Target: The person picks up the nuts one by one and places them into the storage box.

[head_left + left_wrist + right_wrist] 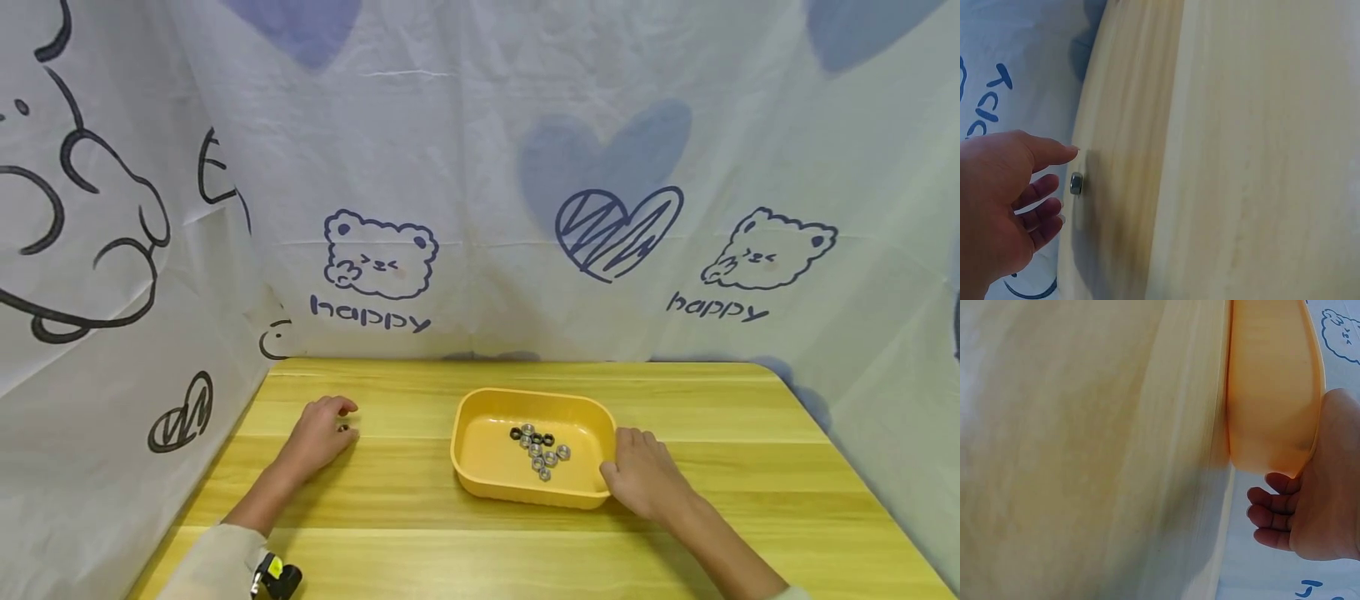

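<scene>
A yellow plastic tray (480, 487) stands on the table, with several hex nuts (536, 450) grouped on its floor, some silver and some black. My right hand (647, 471) grips the tray's right end, its thumb at the rim; the right wrist view shows the curled fingers against the tray's outer wall (1275, 394). Off to the left, my left hand (318, 435) is low over the table with thumb and fingers spread apart. One metal nut (1076, 183) sits on the table in front of that hand's gap, not pinched between the fingers.
The wooden table (397, 554) extends between the two hands and ends at a back edge. A white cloth (480, 167) with printed bears and hearts hangs behind it and along both sides. A small black and yellow device (277, 575) is at the left sleeve.
</scene>
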`<state>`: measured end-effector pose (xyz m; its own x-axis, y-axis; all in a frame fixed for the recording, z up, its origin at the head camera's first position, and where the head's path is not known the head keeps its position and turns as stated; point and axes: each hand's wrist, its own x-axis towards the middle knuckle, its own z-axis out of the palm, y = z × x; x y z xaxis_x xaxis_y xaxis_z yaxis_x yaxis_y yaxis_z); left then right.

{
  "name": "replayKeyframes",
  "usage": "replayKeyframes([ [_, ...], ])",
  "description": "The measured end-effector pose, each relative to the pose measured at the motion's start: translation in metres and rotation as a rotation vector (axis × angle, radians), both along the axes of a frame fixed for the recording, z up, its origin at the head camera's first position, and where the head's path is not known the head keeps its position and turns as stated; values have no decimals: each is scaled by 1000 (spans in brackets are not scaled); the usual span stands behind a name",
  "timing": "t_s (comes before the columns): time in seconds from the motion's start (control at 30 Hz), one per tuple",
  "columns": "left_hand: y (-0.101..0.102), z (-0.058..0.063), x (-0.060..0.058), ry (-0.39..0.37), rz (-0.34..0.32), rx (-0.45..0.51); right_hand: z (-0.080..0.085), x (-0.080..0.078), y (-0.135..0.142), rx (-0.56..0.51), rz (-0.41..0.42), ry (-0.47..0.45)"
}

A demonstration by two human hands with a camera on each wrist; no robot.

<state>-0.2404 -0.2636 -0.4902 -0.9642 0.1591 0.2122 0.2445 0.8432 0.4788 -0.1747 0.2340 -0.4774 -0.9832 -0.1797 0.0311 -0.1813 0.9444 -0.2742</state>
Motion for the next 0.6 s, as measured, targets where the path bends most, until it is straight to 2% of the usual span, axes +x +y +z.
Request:
replayKeyframes([
  [0.33, -12, -5, 0, -158, 22, 74, 1, 1, 0, 9, 0, -13],
  [0.6, -18, -7, -1, -200, 54, 101, 1, -1, -1, 11, 2, -17],
])
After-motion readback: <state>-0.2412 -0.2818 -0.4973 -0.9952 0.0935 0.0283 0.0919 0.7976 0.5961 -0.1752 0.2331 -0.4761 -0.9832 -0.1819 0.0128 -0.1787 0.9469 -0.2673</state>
